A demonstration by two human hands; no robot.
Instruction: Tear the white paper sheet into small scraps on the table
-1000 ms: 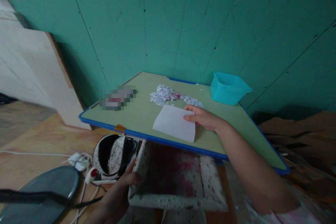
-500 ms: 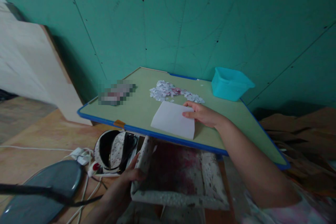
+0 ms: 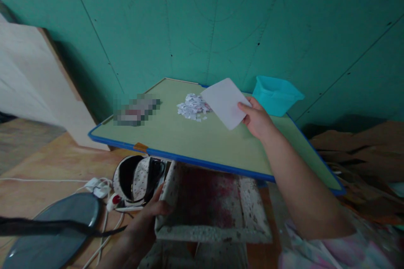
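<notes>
In the head view my right hand [image 3: 255, 119] pinches a white sheet of stiff paper [image 3: 225, 103] by its right corner. The sheet is tilted above the table and hides part of a heap of small white paper scraps [image 3: 192, 107]. My left hand [image 3: 154, 210] grips the left side of a speckled, whitish tray [image 3: 214, 234] just below the table's front edge. Reddish stains show on the tray's floor, and I see nothing lying in it. Some of my left fingers are hidden behind the tray's side.
A turquoise plastic bin [image 3: 277, 96] stands at the table's [image 3: 176, 141] back right. A pixelated flat object [image 3: 137, 110] lies at the left. Below are a dotted bag [image 3: 129, 178], white cables [image 3: 94, 187] and a grey round seat [image 3: 53, 231]. A green wall [image 3: 139, 21] rises behind.
My right hand has raised the white sheet from the table's front edge, up and back toward the scraps. The sheet now covers the heap's right side. My left hand still grips the tray.
</notes>
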